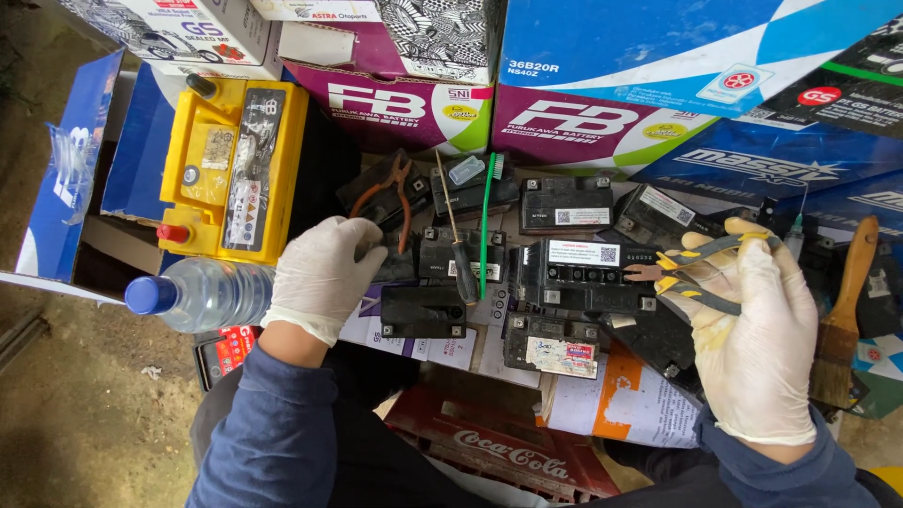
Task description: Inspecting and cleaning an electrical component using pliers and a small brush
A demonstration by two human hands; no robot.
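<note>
The right hand (752, 339) is clamped on yellow-handled pliers (691, 273); the left hand (324, 273), fingers curled, rests on a small black battery (390, 259), its fingertips hidden.

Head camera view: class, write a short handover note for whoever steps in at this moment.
Left hand: gloved, resting on a small black battery, gripping no tool.
Right hand: gloved, holds yellow-handled pliers, tips at the middle battery.
Nearby: screwdriver, green toothbrush, orange pliers, paintbrush, yellow battery, water bottle.
Done: tools laid out.
Left: the work at the middle battery.
</note>
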